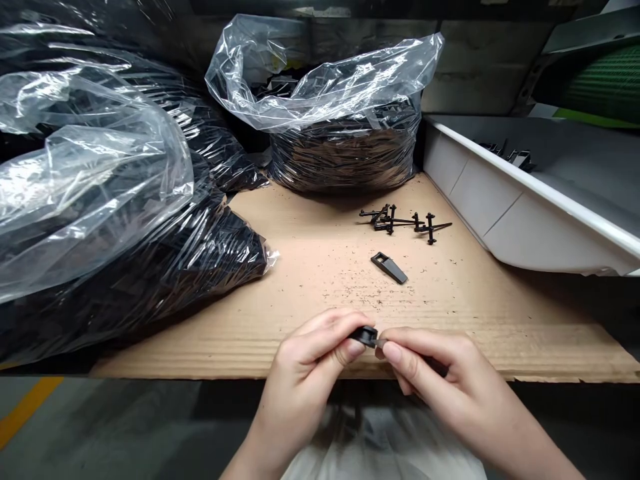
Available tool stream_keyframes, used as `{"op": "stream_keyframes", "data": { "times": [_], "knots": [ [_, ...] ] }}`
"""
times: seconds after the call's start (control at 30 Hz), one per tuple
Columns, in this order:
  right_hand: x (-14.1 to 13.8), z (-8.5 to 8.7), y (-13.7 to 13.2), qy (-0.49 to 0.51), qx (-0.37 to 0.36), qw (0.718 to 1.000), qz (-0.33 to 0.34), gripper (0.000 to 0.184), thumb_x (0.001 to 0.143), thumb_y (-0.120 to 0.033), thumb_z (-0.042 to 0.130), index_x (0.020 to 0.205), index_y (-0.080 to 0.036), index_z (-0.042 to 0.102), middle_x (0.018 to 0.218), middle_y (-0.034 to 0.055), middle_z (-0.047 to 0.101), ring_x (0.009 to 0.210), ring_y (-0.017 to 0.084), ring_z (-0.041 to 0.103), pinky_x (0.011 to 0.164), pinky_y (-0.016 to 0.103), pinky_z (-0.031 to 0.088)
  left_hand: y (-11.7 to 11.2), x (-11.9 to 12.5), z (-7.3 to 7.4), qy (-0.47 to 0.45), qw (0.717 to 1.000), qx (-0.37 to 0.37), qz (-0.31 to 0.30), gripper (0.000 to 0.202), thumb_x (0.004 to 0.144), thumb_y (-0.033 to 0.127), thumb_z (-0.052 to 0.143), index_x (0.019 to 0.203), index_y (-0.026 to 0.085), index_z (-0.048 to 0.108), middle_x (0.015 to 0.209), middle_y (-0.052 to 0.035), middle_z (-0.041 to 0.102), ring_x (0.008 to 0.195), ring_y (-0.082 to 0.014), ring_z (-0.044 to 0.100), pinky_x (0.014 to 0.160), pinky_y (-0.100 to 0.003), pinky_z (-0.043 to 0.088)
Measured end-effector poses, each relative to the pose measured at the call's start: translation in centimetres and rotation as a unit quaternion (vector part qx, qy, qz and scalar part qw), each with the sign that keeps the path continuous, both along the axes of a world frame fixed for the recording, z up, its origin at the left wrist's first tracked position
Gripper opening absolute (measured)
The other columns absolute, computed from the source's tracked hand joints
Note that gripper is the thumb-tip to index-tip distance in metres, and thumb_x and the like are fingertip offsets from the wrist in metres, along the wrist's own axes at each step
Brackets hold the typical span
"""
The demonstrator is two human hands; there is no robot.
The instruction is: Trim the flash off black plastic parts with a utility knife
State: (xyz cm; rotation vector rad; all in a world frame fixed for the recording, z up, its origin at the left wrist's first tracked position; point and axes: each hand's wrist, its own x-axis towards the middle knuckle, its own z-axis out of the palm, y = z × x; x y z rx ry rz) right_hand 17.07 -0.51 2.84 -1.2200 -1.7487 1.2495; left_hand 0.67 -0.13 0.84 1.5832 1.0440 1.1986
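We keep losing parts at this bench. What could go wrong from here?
1. The small black plastic part is pinched only by fingertips of the left hand and right hand, over the front edge of the brown corrugated cardboard sheet; a slip could drop it past that edge.
2. The loose black wedge-shaped piece and thin black plastic rods lie nearby and might get knocked aside.

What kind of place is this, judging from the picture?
Probably a factory or workshop assembly bench: big clear bags packed with black plastic parts, a cardboard sheet as work surface, and the left hand and right hand pinching one small black part.
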Motion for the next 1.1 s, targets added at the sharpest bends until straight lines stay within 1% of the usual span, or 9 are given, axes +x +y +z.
{"op": "stream_keyframes", "data": {
  "times": [0.07, 0.17, 0.23, 0.3, 0.4, 0.5, 0.77, 0.87, 1.1],
  "knots": [
    [0.5, 0.2, 0.4, 0.071, -0.137, 0.985, 0.074, 0.026, 0.086, -0.025, 0.044, 0.064, -0.016, 0.054, 0.049, -0.0056, 0.042, 0.042, 0.005, 0.033, 0.040, 0.017, 0.027, 0.1, 0.0, 0.0, 0.002, 1.000, 0.006, -0.001, 0.029, 0.079, 0.005, 0.057, 0.090, 0.029, 0.069, 0.092, 0.0055, 0.066, 0.091, -0.0095, 0.059, 0.081, -0.012, 0.045],
    [1.1, 0.5, 0.6, 0.159, -0.290, 0.929, 0.164, 0.025, 0.085, -0.035, 0.047, 0.073, -0.015, 0.058, 0.047, -0.0065, 0.044, 0.035, 0.002, 0.024, 0.036, 0.015, 0.021, 0.1, -0.1, -0.1, 0.020, 0.999, 0.028, 0.002, 0.028, 0.079, 0.006, 0.056, 0.089, 0.028, 0.069, 0.093, 0.0040, 0.067, 0.092, -0.0102, 0.059, 0.082, -0.013, 0.044],
    [1.3, 0.6, 0.3, 0.129, -0.238, 0.957, 0.104, 0.025, 0.084, -0.036, 0.048, 0.073, -0.016, 0.059, 0.050, -0.0049, 0.047, 0.037, 0.003, 0.030, 0.037, 0.016, 0.024, 0.0, -0.1, -0.4, 0.041, 0.998, 0.037, 0.021, 0.030, 0.079, 0.006, 0.057, 0.095, 0.028, 0.067, 0.095, 0.0045, 0.066, 0.092, -0.0098, 0.059, 0.083, -0.013, 0.045],
    [1.1, 0.3, -0.2, 0.049, -0.101, 0.993, -0.021, 0.025, 0.084, -0.034, 0.047, 0.071, -0.017, 0.059, 0.053, -0.0033, 0.050, 0.041, 0.005, 0.037, 0.040, 0.017, 0.030, -0.3, 0.0, -0.9, 0.066, 0.995, 0.058, 0.048, 0.033, 0.079, 0.005, 0.057, 0.101, 0.030, 0.063, 0.099, 0.0054, 0.065, 0.094, -0.0095, 0.059, 0.085, -0.014, 0.044],
    [0.7, -0.5, -1.0, -0.033, 0.035, 0.991, -0.123, 0.024, 0.086, -0.030, 0.046, 0.068, -0.018, 0.057, 0.056, -0.0028, 0.051, 0.045, 0.008, 0.043, 0.043, 0.019, 0.035, -0.8, 0.1, -1.6, 0.104, 0.981, 0.146, 0.073, 0.037, 0.079, 0.001, 0.055, 0.103, 0.028, 0.061, 0.104, 0.0048, 0.063, 0.097, -0.0101, 0.058, 0.090, -0.016, 0.042],
    [0.3, -1.2, -1.4, -0.041, 0.061, 0.991, -0.114, 0.023, 0.087, -0.027, 0.044, 0.069, -0.019, 0.056, 0.057, -0.0033, 0.051, 0.043, 0.008, 0.043, 0.040, 0.018, 0.036, -1.0, 0.3, -2.1, 0.126, 0.967, 0.206, 0.081, 0.040, 0.078, -0.002, 0.054, 0.106, 0.026, 0.061, 0.107, 0.0028, 0.063, 0.098, -0.0117, 0.058, 0.092, -0.020, 0.043],
    [0.2, -1.0, -1.2, -0.060, 0.077, 0.992, -0.075, 0.028, 0.087, -0.024, 0.041, 0.062, -0.019, 0.050, 0.054, -0.0035, 0.046, 0.043, 0.007, 0.038, 0.038, 0.019, 0.031, -0.8, 0.2, -1.9, 0.122, 0.966, 0.214, 0.082, 0.040, 0.075, -0.001, 0.057, 0.104, 0.026, 0.063, 0.104, 0.0007, 0.066, 0.092, -0.0163, 0.063, 0.086, -0.026, 0.050],
    [0.4, -0.5, -0.9, -0.062, 0.050, 0.996, -0.049, 0.029, 0.088, -0.024, 0.040, 0.060, -0.018, 0.047, 0.054, -0.0039, 0.044, 0.045, 0.008, 0.038, 0.041, 0.020, 0.031, -0.9, 0.1, -2.0, 0.123, 0.965, 0.219, 0.070, 0.043, 0.075, -0.003, 0.056, 0.106, 0.026, 0.062, 0.105, 0.0002, 0.066, 0.092, -0.0161, 0.063, 0.086, -0.026, 0.050],
    [1.9, 0.9, 1.3, -0.021, -0.070, 0.991, 0.109, 0.034, 0.087, -0.022, 0.044, 0.053, -0.016, 0.044, 0.049, -0.0059, 0.039, 0.045, 0.006, 0.033, 0.044, 0.020, 0.026, -0.6, 0.0, -1.3, 0.050, 0.983, 0.174, 0.010, 0.035, 0.076, 0.000, 0.058, 0.100, 0.024, 0.066, 0.098, -0.0009, 0.069, 0.090, -0.0164, 0.064, 0.082, -0.024, 0.052]
  ]
}}
